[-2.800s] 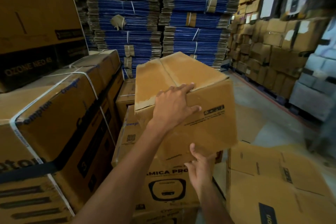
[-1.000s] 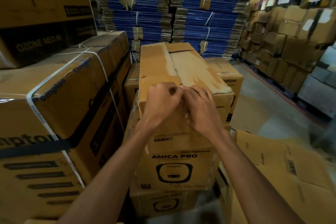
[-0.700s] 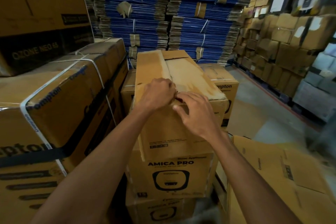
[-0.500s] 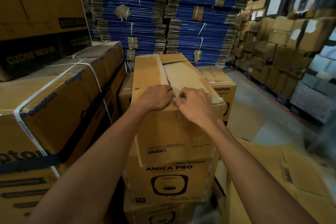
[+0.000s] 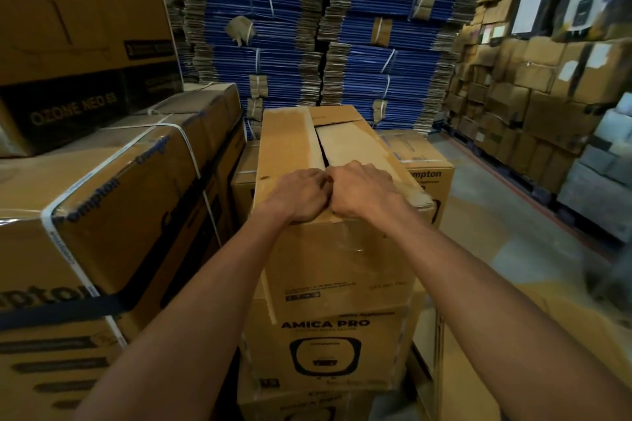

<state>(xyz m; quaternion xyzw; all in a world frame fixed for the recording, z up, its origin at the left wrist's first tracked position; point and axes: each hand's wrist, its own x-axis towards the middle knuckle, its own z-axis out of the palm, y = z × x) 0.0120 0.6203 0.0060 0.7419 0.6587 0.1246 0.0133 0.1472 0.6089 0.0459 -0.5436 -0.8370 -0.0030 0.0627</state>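
We found the cardboard carton [image 5: 342,249] standing on top of the AMICA PRO box [image 5: 325,345], just beside the strapped box [image 5: 119,208] on our left. Our left hand [image 5: 301,196] and right hand [image 5: 367,191] touched at the near end of the carton's top seam. Both had their fingers curled over the flap edges, gripping them. A dark gap showed between the two flaps.
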